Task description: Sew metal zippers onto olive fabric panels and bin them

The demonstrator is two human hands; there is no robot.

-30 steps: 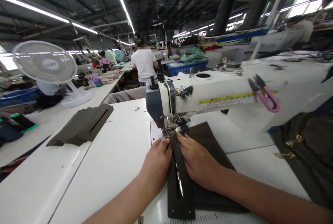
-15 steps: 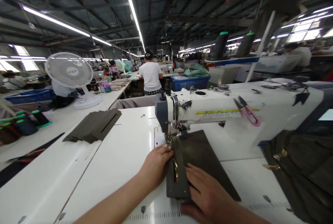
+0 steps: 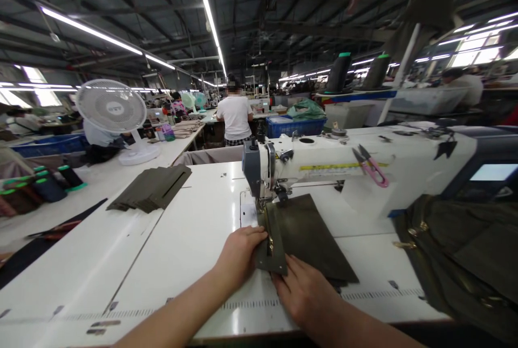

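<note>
A dark olive fabric piece point(image 3: 307, 232) with a zipper strip along its left edge lies under the presser foot of a white sewing machine point(image 3: 324, 162). My left hand point(image 3: 240, 253) rests flat on the table with its fingertips pressing the strip's left edge. My right hand point(image 3: 305, 291) lies on the near end of the strip, fingers stretched toward the fabric. Neither hand grips anything.
A stack of dark cut pieces point(image 3: 151, 189) lies to the left on the white table point(image 3: 182, 251). Pink thread snips point(image 3: 370, 164) sit on the machine arm. A heap of olive garments point(image 3: 461, 256) lies at right. A white fan point(image 3: 113, 116) and a seated person point(image 3: 234, 116) are behind.
The fabric has fed further through the machine, leaving less of the strip near me. My right hand slid back from beside the needle to the strip's near end. The left hand stayed by the strip's edge.
</note>
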